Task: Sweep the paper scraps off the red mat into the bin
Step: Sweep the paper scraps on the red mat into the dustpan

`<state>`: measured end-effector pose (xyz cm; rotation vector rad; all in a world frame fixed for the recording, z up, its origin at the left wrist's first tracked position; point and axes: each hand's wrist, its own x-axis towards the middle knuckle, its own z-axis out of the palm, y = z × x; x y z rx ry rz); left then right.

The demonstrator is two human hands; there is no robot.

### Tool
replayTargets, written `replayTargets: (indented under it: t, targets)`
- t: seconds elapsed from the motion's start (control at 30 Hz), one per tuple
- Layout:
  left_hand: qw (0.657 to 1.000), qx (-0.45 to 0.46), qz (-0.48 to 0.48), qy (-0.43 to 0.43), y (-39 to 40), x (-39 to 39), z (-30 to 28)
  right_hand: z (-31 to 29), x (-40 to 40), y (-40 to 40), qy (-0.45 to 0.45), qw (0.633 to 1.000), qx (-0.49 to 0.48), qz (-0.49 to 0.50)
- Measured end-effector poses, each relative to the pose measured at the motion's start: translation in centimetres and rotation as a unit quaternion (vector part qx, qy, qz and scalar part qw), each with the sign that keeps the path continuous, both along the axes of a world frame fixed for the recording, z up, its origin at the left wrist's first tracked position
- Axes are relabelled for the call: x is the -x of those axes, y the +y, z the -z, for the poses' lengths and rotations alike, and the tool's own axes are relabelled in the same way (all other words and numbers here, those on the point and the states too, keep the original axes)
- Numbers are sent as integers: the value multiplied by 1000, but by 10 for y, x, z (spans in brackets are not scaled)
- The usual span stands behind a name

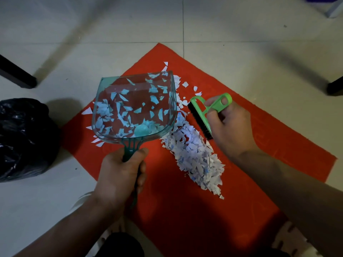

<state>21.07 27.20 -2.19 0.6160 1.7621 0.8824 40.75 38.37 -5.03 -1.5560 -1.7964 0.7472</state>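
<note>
A red mat (259, 138) lies on the tiled floor. My left hand (120, 175) grips the handle of a clear teal dustpan (135, 106), held above the mat's left part with several paper scraps in it. To the right, my right hand (230, 127) holds a green hand brush (206, 112) with black bristles, set against the right side of a long heap of white paper scraps (196, 156) on the mat. More loose scraps lie beyond and left of the pan. A black bin bag (24, 138) sits on the floor at the left.
Dark furniture legs stand at the far left (16, 75) and far right (336, 88). Pale floor tiles (241, 43) surround the mat. A dark knee (120, 245) shows at the bottom edge.
</note>
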Motion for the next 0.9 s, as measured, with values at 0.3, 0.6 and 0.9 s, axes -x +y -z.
replayTargets:
  t: [0.3,0.6,0.9]
  targets:
    - [1000,15,1,-6,13,0,2,3,0,16,-35,999,-6,-22]
    - [1000,27,2,-10,31,4,7,27,7,37,-120,992,24,-40]
    - [1000,29,1,-11,41,9,13,23,11,31,-56,993,14,-101]
